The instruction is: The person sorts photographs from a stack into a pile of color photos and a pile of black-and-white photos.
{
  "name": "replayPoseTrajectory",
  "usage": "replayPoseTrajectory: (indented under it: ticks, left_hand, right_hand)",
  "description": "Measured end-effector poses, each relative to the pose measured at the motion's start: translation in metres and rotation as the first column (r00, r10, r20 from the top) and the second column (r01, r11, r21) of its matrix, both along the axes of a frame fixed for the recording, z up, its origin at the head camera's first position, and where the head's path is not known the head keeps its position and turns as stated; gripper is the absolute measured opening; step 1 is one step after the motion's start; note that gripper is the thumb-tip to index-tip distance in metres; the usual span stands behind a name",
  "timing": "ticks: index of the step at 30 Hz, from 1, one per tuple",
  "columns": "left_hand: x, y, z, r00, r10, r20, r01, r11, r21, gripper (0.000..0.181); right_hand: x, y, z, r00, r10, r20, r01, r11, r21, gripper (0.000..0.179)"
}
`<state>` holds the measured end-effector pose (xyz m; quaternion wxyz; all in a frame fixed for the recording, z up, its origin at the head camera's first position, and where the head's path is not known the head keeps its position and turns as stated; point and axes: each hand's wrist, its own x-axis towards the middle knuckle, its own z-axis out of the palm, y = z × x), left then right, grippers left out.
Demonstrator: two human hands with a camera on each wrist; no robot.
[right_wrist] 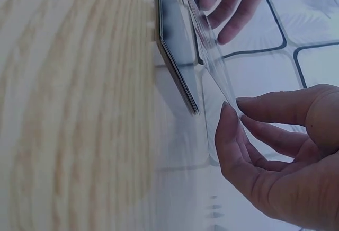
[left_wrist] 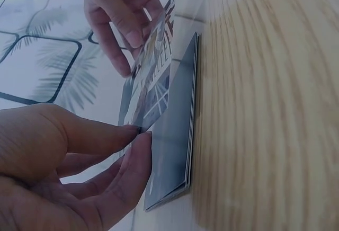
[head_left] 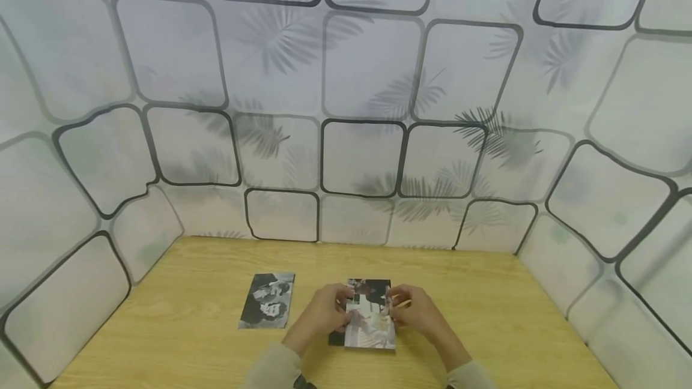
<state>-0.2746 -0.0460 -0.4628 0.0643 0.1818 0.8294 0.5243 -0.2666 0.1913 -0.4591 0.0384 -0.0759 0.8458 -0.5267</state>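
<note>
A printed photo [head_left: 373, 326] is held between both hands, a little above the table. My left hand [head_left: 326, 312] pinches its left edge between thumb and fingers. On the opposite side, my right hand [head_left: 415, 311] pinches the right edge with thumb and fingertips. Underneath lies a thin stack of photos [left_wrist: 177, 114], dark on top, its layered edges showing in the left wrist view. Most of that stack is covered by the held photo in the head view. To the left, a black-and-white photo [head_left: 267, 302] of people lies flat, apart from both hands.
The wood-grain table [head_left: 205, 281] extends around the photos. A pale curtain [head_left: 362, 158] printed with dark rounded squares and grey leaves encloses the table at the back and both sides.
</note>
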Motion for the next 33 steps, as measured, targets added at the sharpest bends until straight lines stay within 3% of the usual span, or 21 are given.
replayPoseTrajectory:
  ticks: [6,11,18,25,29,33]
  left_hand:
    - [0.0,0.011,-0.002,1.0,0.007,-0.004,-0.007,1.0,-0.002,0.048]
    - [-0.002,0.02,-0.004,0.999,-0.005,-0.047,0.004,1.0,-0.011,0.045]
    - [-0.003,0.032,0.002,0.996,-0.008,-0.09,0.008,1.0,0.007,0.042]
    - [0.0,0.044,0.008,0.997,-0.021,-0.075,0.021,1.0,-0.003,0.046]
    - [0.001,0.052,0.009,0.998,-0.023,-0.058,0.022,1.0,-0.017,0.049]
    - [-0.001,0.059,0.009,0.996,-0.031,-0.084,0.026,0.998,-0.053,0.055]
  right_hand:
    - [-0.001,0.008,0.003,1.0,-0.022,0.011,0.022,1.0,0.005,0.039]
    - [-0.002,0.016,0.004,0.999,-0.038,0.013,0.038,0.999,0.014,0.039]
    - [-0.003,0.032,0.011,0.999,-0.032,0.011,0.032,0.999,0.018,0.04]
    - [-0.001,0.044,0.017,0.999,-0.026,0.026,0.026,1.0,0.013,0.042]
    - [-0.001,0.049,0.019,0.998,-0.058,0.029,0.058,0.998,0.028,0.041]
    - [-0.003,0.054,0.019,0.993,-0.111,0.031,0.109,0.993,0.042,0.04]
